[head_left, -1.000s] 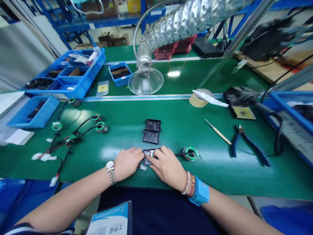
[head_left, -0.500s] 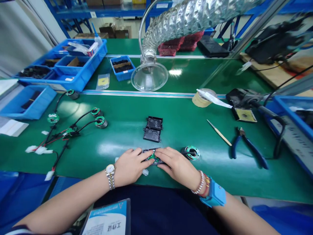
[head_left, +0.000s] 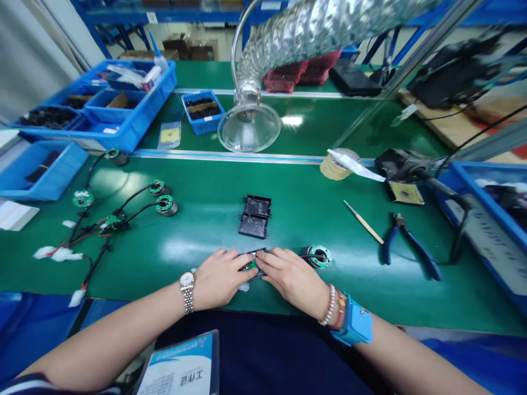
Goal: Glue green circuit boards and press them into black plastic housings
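Head view: left hand (head_left: 220,280) and right hand (head_left: 293,277) press inward on a black plastic housing (head_left: 263,253) from either side.
A green circuit board (head_left: 254,265) shows between them; the card (head_left: 179,365) below reads 工作证.

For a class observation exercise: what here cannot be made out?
Head view:
Black plastic housing: mostly covered by the left hand and right hand.
Green circuit board: only a sliver shows between them.
Blue plastic bin at right: cut off by the picture's right edge.
White-and-blue card: lower edge cuts it off.
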### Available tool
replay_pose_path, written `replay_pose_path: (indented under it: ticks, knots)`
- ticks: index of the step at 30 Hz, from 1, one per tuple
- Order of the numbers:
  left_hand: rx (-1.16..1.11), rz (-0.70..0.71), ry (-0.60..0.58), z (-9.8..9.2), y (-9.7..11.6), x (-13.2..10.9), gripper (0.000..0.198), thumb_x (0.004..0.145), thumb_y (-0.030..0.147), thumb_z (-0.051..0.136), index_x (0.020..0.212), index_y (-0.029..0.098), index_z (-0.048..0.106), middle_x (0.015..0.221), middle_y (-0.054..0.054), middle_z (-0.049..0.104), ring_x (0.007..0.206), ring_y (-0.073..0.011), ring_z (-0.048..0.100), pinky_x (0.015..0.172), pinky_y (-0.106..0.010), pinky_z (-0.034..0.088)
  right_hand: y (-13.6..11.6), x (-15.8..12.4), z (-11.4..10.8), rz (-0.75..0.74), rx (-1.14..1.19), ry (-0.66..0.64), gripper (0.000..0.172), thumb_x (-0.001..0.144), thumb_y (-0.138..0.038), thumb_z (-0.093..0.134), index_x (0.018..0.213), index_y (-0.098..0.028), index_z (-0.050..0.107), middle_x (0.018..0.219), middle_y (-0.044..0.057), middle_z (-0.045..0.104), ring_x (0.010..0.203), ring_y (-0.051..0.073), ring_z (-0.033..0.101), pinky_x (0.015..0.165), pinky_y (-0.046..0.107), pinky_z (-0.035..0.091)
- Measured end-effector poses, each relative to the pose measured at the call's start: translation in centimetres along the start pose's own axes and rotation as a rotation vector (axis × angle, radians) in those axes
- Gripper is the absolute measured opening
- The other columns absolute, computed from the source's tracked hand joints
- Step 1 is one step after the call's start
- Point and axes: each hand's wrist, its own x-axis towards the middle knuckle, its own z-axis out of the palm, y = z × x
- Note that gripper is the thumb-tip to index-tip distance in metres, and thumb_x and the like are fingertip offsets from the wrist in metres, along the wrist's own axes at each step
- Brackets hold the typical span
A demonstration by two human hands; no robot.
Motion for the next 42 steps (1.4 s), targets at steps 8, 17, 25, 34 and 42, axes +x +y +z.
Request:
replay_pose_path:
  ticks: [8, 17, 25, 34, 42]
  knots:
    - [-0.075, 0.126, -0.013, -0.4, 1.0, -3.4, 0.038, 0.076, 0.017, 0.053, 0.111, 0.03, 0.052, 0.118, -0.001, 0.051, 0.082, -0.0171, 0.052, 0.07, -0.029, 0.043, -2.9, -2.2, -0.2, -0.044, 0.136, 0.058, 0.032, 0.075, -0.025, 0.064, 0.106, -0.019, 0.057, 0.104, 0.006, 0.061, 0.089, 0.019, 0.056, 0.079, 0.033, 0.048]
    - [-0.214, 0.009, 0.034, -0.4, 0.4, -3.7, 0.044, 0.071, 0.006, 0.044, 0.112, 0.021, 0.05, 0.13, -0.008, 0.042, 0.099, -0.0212, 0.053, 0.082, -0.035, 0.048, 4.9, -3.8, -2.7, 0.141, 0.067, 0.069, 0.031, 0.077, -0.014, 0.052, 0.108, -0.014, 0.053, 0.108, 0.015, 0.055, 0.098, 0.024, 0.054, 0.08, 0.041, 0.05]
    - [-0.586, 0.176, -0.041, -1.6, -0.8, -5.6, 0.037, 0.07, -0.001, 0.039, 0.093, 0.019, 0.06, 0.116, -0.003, 0.055, 0.099, -0.0119, 0.055, 0.086, -0.02, 0.045, 0.4, -6.8, -1.9, 0.016, 0.18, 0.054, 0.028, 0.081, -0.019, 0.045, 0.108, -0.023, 0.053, 0.104, 0.01, 0.059, 0.096, 0.022, 0.058, 0.078, 0.036, 0.053]
    - [0.157, -0.698, 0.44, -4.3, -10.3, -6.2, 0.042, 0.078, 0.027, 0.057, 0.116, 0.013, 0.048, 0.115, -0.016, 0.052, 0.108, -0.0305, 0.047, 0.09, -0.046, 0.039, 4.2, 3.9, -1.0, -0.016, 0.066, 0.096, 0.029, 0.086, -0.016, 0.039, 0.109, -0.014, 0.056, 0.105, 0.012, 0.06, 0.092, 0.022, 0.058, 0.08, 0.04, 0.051]
    - [-0.024, -0.624, 0.356, -2.4, -9.6, -6.1, 0.031, 0.081, 0.036, 0.055, 0.102, 0.014, 0.053, 0.096, -0.01, 0.06, 0.089, -0.0228, 0.057, 0.079, -0.034, 0.045, 2.0, 0.4, -1.5, -0.134, 0.157, 0.0, 0.03, 0.087, -0.014, 0.033, 0.096, -0.019, 0.061, 0.089, 0.007, 0.064, 0.076, 0.016, 0.062, 0.07, 0.03, 0.052]
